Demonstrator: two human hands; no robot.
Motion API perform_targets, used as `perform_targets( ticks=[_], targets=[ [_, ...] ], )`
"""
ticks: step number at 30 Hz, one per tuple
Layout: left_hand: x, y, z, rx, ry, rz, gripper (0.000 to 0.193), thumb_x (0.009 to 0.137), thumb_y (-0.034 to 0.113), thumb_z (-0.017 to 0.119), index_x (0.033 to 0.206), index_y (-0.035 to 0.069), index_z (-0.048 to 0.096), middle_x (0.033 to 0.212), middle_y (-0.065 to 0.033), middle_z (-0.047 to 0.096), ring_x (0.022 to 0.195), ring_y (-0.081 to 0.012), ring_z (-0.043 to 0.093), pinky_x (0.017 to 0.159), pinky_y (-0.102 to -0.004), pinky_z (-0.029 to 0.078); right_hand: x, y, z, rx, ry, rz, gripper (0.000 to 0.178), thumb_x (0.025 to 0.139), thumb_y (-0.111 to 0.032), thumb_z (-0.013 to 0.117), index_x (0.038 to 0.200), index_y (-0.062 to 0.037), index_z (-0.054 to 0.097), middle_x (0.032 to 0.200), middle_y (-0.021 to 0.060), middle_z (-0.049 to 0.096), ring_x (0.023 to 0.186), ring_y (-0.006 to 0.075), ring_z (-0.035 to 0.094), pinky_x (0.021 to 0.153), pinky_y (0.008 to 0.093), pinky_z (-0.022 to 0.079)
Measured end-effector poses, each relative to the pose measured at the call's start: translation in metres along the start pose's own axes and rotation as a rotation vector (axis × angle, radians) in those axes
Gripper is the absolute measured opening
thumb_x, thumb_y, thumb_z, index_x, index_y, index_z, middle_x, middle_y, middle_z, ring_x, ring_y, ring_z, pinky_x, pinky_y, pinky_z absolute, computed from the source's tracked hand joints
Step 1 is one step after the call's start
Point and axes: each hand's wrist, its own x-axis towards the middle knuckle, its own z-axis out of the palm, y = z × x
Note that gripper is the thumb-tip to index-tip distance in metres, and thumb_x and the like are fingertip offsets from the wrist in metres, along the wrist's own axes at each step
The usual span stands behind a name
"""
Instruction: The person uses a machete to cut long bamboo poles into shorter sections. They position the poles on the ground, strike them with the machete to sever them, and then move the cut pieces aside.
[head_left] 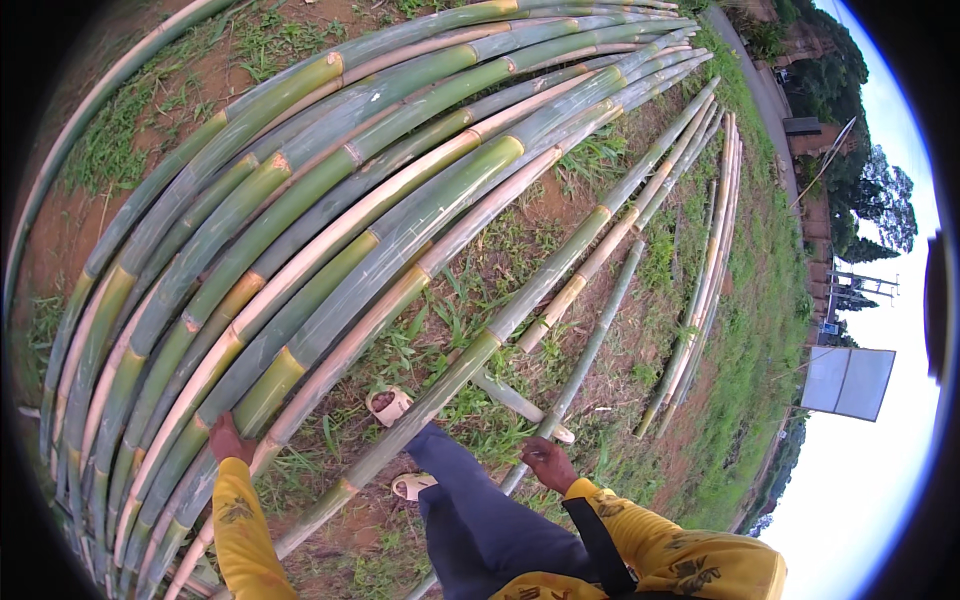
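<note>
My left hand lies at the near part of a large pile of green bamboo poles. Its fingers curl over one thick bamboo pole, with the thumb apart on the near side. Out to the right, my right hand hangs with its fingers curled in, beside a thin bamboo pole on the ground. What the right fingers hold, if anything, is hidden. Between the hands a single long bamboo pole slants past my feet. A short pale pole piece lies just beyond the right hand.
My feet in tan sandals stand on grassy soil between the pile and the thin pole. More poles lie farther right. A road, a brick wall and a white signboard stand beyond.
</note>
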Motion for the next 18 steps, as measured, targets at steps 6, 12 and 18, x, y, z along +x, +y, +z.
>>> perform_targets(
  ticks=[6, 12, 18],
  targets=[
    [-0.062, 0.019, -0.021, -0.01, -0.086, 0.1, 0.077, 0.053, 0.022, 0.086, 0.122, 0.003, 0.056, 0.121, -0.0186, 0.063, 0.113, -0.0427, 0.059, 0.102, -0.0465, 0.047, 0.041, -0.022, 0.003, 0.283, 0.044, -0.029, 0.051, 0.093, -0.028, 0.071, 0.135, -0.0018, 0.06, 0.108, 0.0155, 0.073, 0.098, 0.0253, 0.072, 0.09, 0.0331, 0.054],
    [-0.174, 0.039, -0.067, -0.084, -0.103, 0.184, 0.07, 0.051, 0.027, 0.088, 0.112, 0.004, 0.061, 0.108, -0.0183, 0.065, 0.102, -0.0405, 0.063, 0.089, -0.0525, 0.05, 0.095, -0.152, -0.006, 0.903, 0.049, 0.084, 0.092, 0.093, -0.062, 0.063, 0.157, -0.0055, 0.03, 0.145, 0.0253, 0.052, 0.126, 0.0356, 0.059, 0.108, 0.0503, 0.042],
    [-0.249, 0.073, -0.087, -0.147, -0.082, 0.26, 0.069, 0.048, 0.028, 0.09, 0.107, 0.006, 0.063, 0.104, -0.0179, 0.066, 0.1, -0.0409, 0.063, 0.088, -0.0514, 0.049, 0.095, -0.207, -0.022, 0.994, 0.003, 0.053, 0.108, 0.083, -0.072, 0.068, 0.159, -0.0086, 0.025, 0.152, 0.0279, 0.041, 0.134, 0.0398, 0.049, 0.109, 0.0577, 0.038]
  ],
)
